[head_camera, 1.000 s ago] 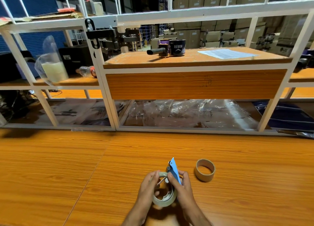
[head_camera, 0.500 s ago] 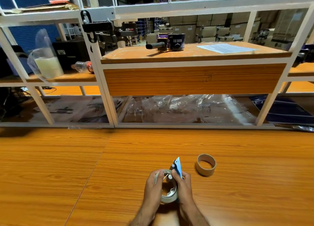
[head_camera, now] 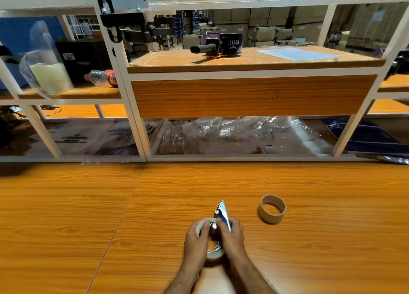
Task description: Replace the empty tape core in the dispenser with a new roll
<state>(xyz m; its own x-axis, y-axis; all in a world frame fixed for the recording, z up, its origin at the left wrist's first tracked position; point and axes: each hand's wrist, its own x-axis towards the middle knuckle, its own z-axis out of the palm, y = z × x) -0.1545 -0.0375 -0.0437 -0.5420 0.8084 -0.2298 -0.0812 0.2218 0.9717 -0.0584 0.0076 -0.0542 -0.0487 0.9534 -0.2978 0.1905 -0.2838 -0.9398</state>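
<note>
Both hands meet low at the centre of the wooden table (head_camera: 88,216). My left hand (head_camera: 197,240) grips the left rim of a roll of clear tape (head_camera: 213,255). My right hand (head_camera: 231,238) holds the small blue dispenser (head_camera: 223,213), whose blue blade end sticks up above my fingers. The roll sits around the dispenser's metal hub; how fully it is seated is hidden by my fingers. The empty brown cardboard core (head_camera: 272,208) stands on the table to the right, apart from my hands.
A white-framed shelf unit (head_camera: 137,121) rises at the table's far edge. On its upper board lie a dark tape gun (head_camera: 218,45) and a sheet of paper (head_camera: 296,53). Crumpled clear plastic (head_camera: 239,136) fills the lower bay; a bottle (head_camera: 101,78) lies at left.
The hands drew a little closer together around the roll and dispenser, with the left fingers now curled over the roll's top. The view tilted slightly. The cardboard core stayed put.
</note>
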